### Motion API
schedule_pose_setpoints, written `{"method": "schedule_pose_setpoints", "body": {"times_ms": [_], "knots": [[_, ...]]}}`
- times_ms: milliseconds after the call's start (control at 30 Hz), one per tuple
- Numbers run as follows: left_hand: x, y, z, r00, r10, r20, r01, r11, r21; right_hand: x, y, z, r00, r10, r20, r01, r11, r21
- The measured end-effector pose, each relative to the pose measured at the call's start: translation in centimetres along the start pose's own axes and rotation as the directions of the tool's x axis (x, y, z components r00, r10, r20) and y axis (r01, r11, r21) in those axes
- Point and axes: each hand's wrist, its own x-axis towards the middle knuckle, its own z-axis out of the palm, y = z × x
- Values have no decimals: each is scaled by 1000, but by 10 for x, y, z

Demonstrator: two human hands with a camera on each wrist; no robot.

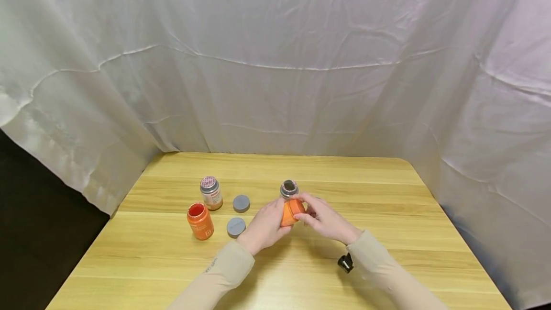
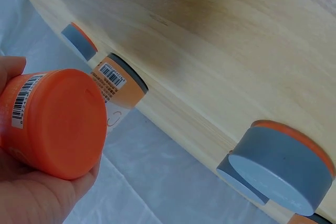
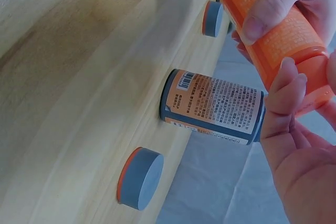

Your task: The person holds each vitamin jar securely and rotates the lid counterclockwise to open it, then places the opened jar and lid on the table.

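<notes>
My left hand (image 1: 269,224) grips an orange bottle (image 3: 281,38) round its body and holds it tilted above the table. At its other end, the fingers and thumb of my right hand (image 1: 325,216) pinch the orange cap (image 1: 296,207). The left wrist view shows the bottle's round base (image 2: 73,124) and a barcode on its side. Just behind the hands stands an uncapped grey bottle (image 1: 289,189), its lower part hidden in the head view; its printed label (image 3: 212,103) shows in the right wrist view.
On the left stand an uncapped orange bottle (image 1: 200,224) and a grey bottle (image 1: 211,194) with a patterned seal on top. Two grey lids (image 1: 241,203) lie between them and the hands. Another grey lid (image 3: 142,178) lies beyond the right hand. Pale curtains (image 1: 275,99) surround the table.
</notes>
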Motion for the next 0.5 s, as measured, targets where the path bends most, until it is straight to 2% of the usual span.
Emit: {"method": "schedule_pose_setpoints", "body": {"times_ms": [200,500], "knots": [[-1,-2,2,1000,-2,-4,2,1000,-24,0,1,0,1000,-18,6,18,1000,5],[-2,-3,1,1000,-22,8,23,999,-29,-1,1,-2,999,13,36,-13,1000,6]]}}
